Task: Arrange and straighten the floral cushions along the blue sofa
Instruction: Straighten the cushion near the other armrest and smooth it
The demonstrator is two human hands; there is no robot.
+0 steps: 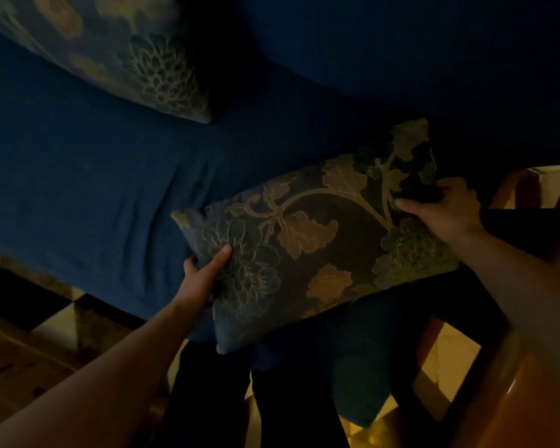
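A floral cushion (317,240) is gripped at opposite ends by the left hand (204,273) and right hand (443,208), above the blue sofa (78,189) seat's front edge; a second cushion (110,50) is propped against the sofa's back.

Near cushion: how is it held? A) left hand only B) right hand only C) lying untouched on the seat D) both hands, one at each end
D: the left hand grips the near cushion's left end, and the right hand its right end.

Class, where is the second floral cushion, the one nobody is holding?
In the head view, the second floral cushion lies upper left on the blue sofa, apart from the held cushion.
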